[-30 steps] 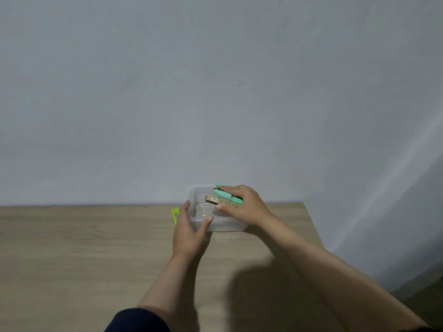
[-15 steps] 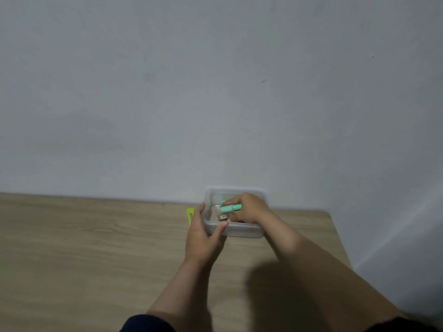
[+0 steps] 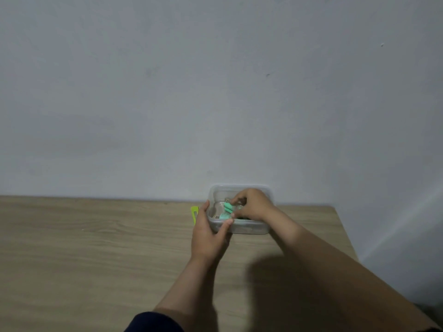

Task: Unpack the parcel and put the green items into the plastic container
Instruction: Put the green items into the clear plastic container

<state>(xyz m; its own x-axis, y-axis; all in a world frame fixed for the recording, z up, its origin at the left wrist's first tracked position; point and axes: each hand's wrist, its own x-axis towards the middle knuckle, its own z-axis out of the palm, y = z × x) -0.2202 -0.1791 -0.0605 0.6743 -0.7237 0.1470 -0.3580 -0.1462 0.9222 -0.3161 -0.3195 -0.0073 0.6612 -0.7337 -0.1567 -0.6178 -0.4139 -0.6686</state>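
Note:
A clear plastic container (image 3: 249, 229) stands at the back of the wooden table, against the wall. My left hand (image 3: 210, 233) grips its near left corner, thumb over the rim. My right hand (image 3: 253, 205) reaches down inside the container, fingers curled on small green items (image 3: 227, 209) that lie in it together with brown cardboard pieces. Part of the contents is hidden under my right hand.
A yellow-green plastic piece (image 3: 194, 212) lies on the table (image 3: 96, 248) just left of the container. The table's right edge runs close to the container, with the floor beyond. A grey wall stands directly behind.
My right hand has gone from holding the green items above the rim to down inside the container. My left hand stays on the container's corner. The camera view has shifted.

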